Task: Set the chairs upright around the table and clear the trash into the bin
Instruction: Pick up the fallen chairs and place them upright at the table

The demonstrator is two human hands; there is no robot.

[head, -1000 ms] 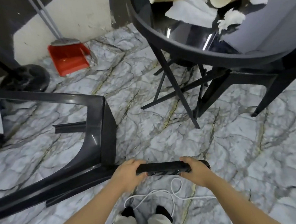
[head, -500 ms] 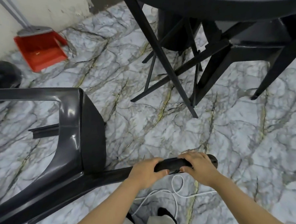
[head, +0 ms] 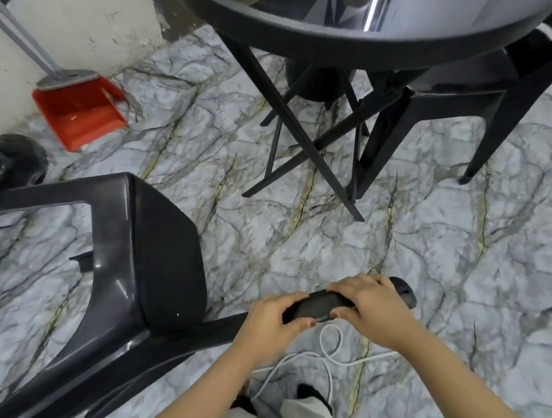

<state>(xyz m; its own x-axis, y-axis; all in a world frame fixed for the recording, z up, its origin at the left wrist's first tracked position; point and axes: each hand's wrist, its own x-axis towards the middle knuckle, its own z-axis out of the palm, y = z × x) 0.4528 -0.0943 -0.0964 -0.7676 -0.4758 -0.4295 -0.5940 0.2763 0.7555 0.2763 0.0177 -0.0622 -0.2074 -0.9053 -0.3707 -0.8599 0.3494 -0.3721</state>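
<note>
A black plastic chair (head: 142, 265) lies tipped on its side across the marble floor, its seat facing right and its legs stretching to the left. My left hand (head: 272, 322) and my right hand (head: 368, 306) both grip the chair's backrest top rail, side by side near the bottom centre. The round black table (head: 289, 30) fills the top right; only its rim and glossy top show. A black bin bag (head: 3, 161) sits at the far left edge.
A second black chair (head: 455, 97) stands upright under the table at right. The table's crossed legs (head: 295, 120) reach the floor in the middle. A red dustpan (head: 78, 114) leans by the wall at upper left. A white cable (head: 325, 354) loops near my feet.
The chair's seat has swung nearer and tilted more toward me while both hands keep hold of the rail. The view dipped, then rose; the cups and tissues on the table are out of sight.
</note>
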